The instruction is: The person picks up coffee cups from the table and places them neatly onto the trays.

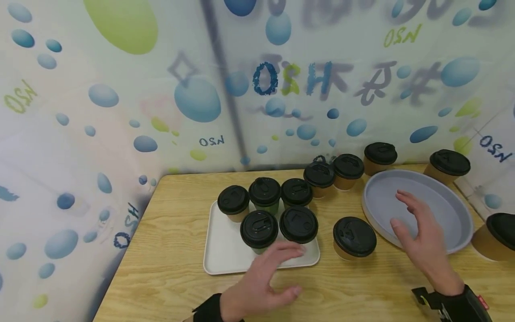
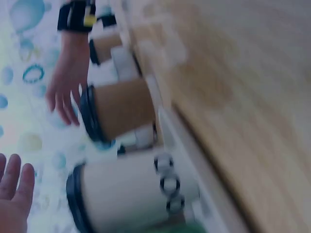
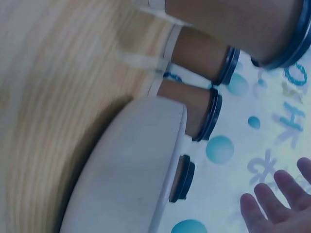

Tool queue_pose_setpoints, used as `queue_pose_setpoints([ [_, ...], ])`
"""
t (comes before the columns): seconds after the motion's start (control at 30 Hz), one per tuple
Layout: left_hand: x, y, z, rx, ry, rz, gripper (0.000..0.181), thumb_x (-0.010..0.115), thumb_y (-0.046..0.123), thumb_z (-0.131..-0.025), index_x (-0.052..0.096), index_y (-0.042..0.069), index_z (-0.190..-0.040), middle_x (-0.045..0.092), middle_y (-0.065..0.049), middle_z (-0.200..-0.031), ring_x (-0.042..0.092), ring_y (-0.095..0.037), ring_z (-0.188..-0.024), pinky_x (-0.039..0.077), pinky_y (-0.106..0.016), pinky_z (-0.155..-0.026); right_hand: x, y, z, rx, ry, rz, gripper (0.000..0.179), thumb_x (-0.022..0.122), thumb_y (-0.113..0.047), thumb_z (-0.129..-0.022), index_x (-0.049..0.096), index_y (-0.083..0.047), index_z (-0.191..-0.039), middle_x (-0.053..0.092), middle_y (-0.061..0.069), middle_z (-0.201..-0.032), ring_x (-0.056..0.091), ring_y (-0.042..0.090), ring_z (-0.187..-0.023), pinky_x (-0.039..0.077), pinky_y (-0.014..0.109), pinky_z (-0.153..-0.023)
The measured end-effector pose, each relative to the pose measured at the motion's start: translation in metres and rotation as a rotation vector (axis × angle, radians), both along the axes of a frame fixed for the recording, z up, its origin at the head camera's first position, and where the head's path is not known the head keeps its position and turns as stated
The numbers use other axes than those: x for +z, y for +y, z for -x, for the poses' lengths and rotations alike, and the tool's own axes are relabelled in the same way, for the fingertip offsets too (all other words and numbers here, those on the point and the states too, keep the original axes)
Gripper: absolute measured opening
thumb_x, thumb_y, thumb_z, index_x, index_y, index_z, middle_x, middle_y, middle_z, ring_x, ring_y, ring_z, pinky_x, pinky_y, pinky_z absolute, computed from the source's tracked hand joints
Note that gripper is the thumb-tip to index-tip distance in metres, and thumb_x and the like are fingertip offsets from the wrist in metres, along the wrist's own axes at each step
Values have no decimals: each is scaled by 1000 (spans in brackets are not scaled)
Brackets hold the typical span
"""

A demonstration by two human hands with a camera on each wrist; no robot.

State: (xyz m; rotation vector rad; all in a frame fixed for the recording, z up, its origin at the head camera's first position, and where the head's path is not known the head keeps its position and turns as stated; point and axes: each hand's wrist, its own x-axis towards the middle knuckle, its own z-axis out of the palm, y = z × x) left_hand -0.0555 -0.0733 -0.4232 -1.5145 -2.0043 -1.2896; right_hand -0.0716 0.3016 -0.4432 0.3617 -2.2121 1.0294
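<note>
My left hand (image 1: 263,281) hovers at the front edge of a white rectangular tray (image 1: 225,255), fingers spread and holding nothing. Several paper cups with black lids stand upright on that tray; a green-and-white cup (image 1: 259,230) is the nearest to this hand. My right hand (image 1: 428,241) is raised over the near rim of a round grey tray (image 1: 422,201), its fingers loosely bent around nothing. Between the two hands, a brown cup (image 1: 354,239) stands on the table. In the left wrist view, a pale cup with dark rings (image 2: 136,191) shows close up.
Behind the trays, brown lidded cups (image 1: 348,172) stand in a row along the wooden table's (image 1: 173,223) back edge. Another cup (image 1: 496,239) stands right of the round tray, and one (image 1: 446,166) behind it. A printed curtain (image 1: 153,80) hangs behind the table.
</note>
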Motion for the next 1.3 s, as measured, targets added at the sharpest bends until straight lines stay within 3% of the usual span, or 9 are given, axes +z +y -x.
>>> queue_pose_setpoints([
  [0.13, -8, 21, -10, -51, -179, 221, 53, 61, 31, -104, 46, 7, -148, 52, -7, -146, 51, -15, -136, 44, -29, -112, 2, 4, 5, -34, 9, 16, 50, 64, -16, -99, 55, 1, -145, 50, -9, -151, 41, -4, -137, 31, 9, -106],
  [0.27, -17, 40, -16, -13, -382, 374, 59, 59, 37, -105, 40, 14, -155, 45, 1, -154, 44, -10, -140, 41, -29, -113, 4, 6, 9, -39, 11, 33, 49, 64, -16, -99, 56, 1, -145, 50, -6, -151, 41, -3, -137, 31, 9, -106],
  [0.47, -32, 63, -17, 105, -619, 445, 71, 60, 45, -103, 34, 10, -159, 40, 0, -157, 42, -10, -141, 43, -32, -112, 6, 5, 11, -34, -11, 46, 51, 67, -14, -96, 57, 1, -143, 49, 12, -153, 39, -2, -139, 31, 9, -106],
  [0.6, -40, 75, -12, 192, -732, 415, 77, 65, 46, -99, 33, 10, -159, 38, -3, -158, 40, -13, -142, 42, -34, -113, 7, 6, 13, -29, -13, 33, 50, 68, -13, -96, 57, 3, -142, 48, 19, -153, 38, -1, -139, 30, 9, -106],
  [0.9, -62, 111, 8, 288, -886, 213, 87, 78, 37, -91, 32, 11, -160, 38, -1, -159, 39, -15, -143, 40, -35, -115, 11, 9, 15, -45, -17, 39, 50, 67, -11, -95, 57, 2, -142, 49, 15, -152, 38, -3, -137, 31, 8, -104],
  [1.07, -66, 126, 16, 318, -879, 162, 91, 84, 34, -87, 32, 15, -160, 39, 3, -157, 37, -13, -144, 38, -35, -116, 10, 9, 16, -52, -24, 38, 50, 66, -12, -95, 57, 1, -143, 49, 18, -152, 37, -5, -137, 31, 8, -104],
  [1.3, -71, 138, 25, 317, -874, 140, 94, 89, 35, -82, 35, 19, -157, 41, 6, -154, 39, -12, -142, 38, -34, -115, 8, 9, 16, -40, -27, 52, 49, 66, -12, -97, 57, 1, -143, 48, 4, -154, 39, -5, -136, 31, 8, -104],
])
